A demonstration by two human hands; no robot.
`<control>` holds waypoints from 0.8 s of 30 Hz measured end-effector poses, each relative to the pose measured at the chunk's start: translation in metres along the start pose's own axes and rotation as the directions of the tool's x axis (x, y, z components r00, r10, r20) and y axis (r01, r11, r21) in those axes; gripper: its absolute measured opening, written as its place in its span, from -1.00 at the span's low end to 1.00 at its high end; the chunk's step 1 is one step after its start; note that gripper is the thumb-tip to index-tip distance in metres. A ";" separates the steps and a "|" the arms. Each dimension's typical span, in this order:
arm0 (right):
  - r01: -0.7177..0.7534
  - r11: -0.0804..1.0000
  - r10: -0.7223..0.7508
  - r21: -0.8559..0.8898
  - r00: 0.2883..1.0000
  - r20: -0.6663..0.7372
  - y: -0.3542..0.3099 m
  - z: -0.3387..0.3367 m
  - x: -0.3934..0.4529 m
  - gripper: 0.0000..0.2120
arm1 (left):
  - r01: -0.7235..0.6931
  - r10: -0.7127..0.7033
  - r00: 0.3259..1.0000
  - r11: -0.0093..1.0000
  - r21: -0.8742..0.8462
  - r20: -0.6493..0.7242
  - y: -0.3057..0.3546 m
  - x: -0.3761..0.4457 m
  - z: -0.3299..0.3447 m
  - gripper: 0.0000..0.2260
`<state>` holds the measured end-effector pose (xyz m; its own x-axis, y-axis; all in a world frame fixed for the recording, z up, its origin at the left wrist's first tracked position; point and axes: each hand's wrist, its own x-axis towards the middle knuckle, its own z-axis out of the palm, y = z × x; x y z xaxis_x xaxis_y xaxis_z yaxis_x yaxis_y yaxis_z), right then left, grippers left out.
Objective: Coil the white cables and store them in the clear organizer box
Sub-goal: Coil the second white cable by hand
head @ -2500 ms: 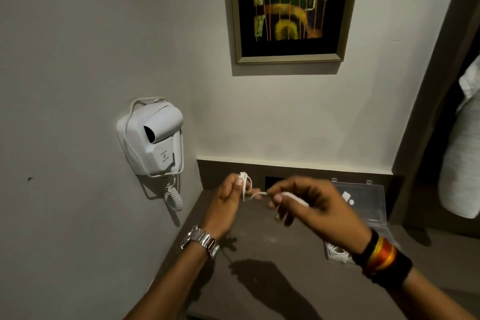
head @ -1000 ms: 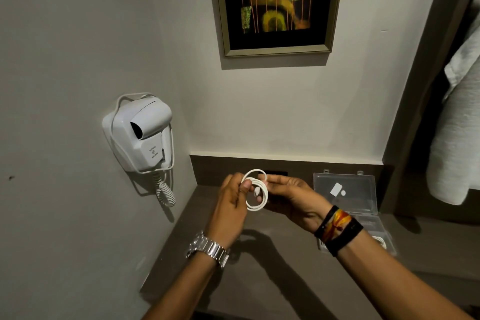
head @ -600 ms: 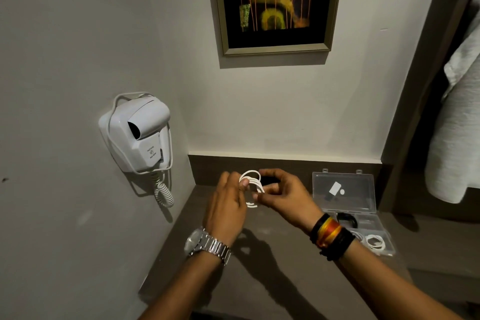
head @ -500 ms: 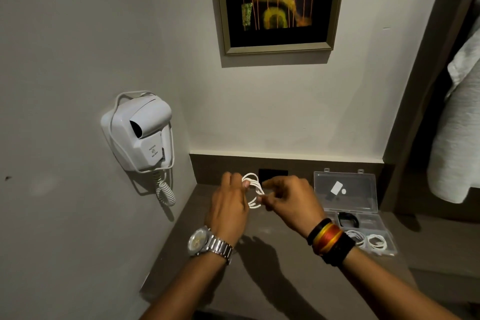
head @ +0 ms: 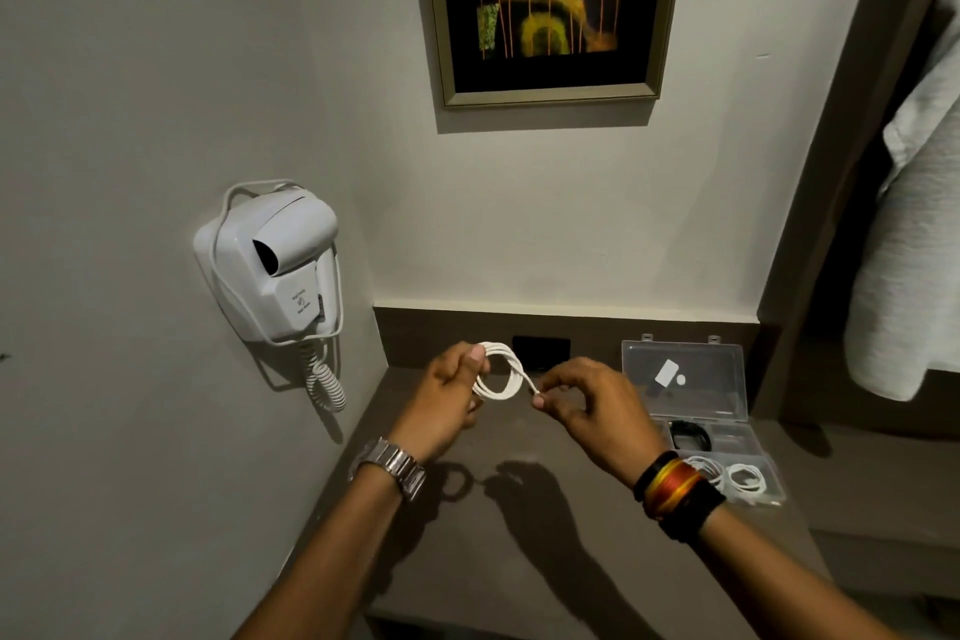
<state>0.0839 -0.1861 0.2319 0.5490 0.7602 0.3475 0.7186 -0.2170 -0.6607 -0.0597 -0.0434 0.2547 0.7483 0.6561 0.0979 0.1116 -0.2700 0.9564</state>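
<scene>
Fingers (head: 470, 360) of the left hand (head: 447, 400) are pressed together with the thumb, pinching the top-left edge of a coiled white cable (head: 497, 374). The right hand (head: 587, 405) pinches the free end of the same cable between thumb and forefinger at the lower right of the coil; its remaining fingers are curled loosely. The coil is held upright in the air between both hands, above the brown countertop (head: 519, 551), and does not touch it.

The clear organizer box (head: 696, 411) stands open on the countertop to the right of the hands, against the back wall, with its lid (head: 685, 379) raised. Two coiled white cables (head: 732, 478) lie in its front compartments; a dark item (head: 688, 434) lies in a compartment behind them.

The left wrist carries a metal watch (head: 395, 468); the right wrist carries coloured bands (head: 675, 489). A white wall-mounted hair dryer (head: 275, 265) hangs on the left wall. A framed picture (head: 545, 5) hangs on the back wall.
</scene>
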 end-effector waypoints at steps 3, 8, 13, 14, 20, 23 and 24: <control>-0.141 0.889 0.152 0.435 0.988 0.009 0.003 0.012 0.003 -0.97 | 0.006 0.002 0.999 0.979 -0.202 0.040 0.000 -0.003 0.008 -0.74; -0.350 0.391 0.249 0.851 0.930 0.269 -0.004 0.022 0.004 -0.81 | 0.031 -0.045 0.998 0.967 -0.255 -0.051 -0.009 -0.003 0.021 -0.71; -0.481 0.181 0.154 0.858 0.876 0.458 -0.005 0.021 0.002 -0.77 | -0.062 0.088 0.969 0.991 0.117 -0.232 -0.019 -0.005 0.018 -0.69; -0.489 0.158 0.133 0.858 0.872 0.472 -0.005 0.020 0.001 -0.74 | -0.084 0.133 0.958 0.977 0.194 -0.255 -0.020 -0.006 0.016 -0.70; -0.360 0.341 0.202 0.869 0.930 0.306 -0.018 0.023 0.000 -0.67 | -0.231 0.359 0.891 0.885 0.404 -0.278 -0.023 -0.010 0.020 -0.74; -0.322 0.299 0.215 0.898 0.940 0.265 -0.017 0.028 0.002 -0.72 | -0.132 0.187 0.958 0.960 0.247 -0.216 -0.030 -0.006 0.019 -0.72; -0.317 0.314 0.200 0.895 0.943 0.264 -0.016 0.029 0.003 -0.72 | -0.065 0.087 0.980 0.990 0.125 -0.177 -0.033 -0.005 0.018 -0.72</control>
<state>0.0613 -0.1624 0.2241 0.5491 0.8355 0.0195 -0.3304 0.2385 -0.9132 -0.0548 -0.0505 0.2181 0.6276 0.7445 0.2276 0.1433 -0.3979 0.9062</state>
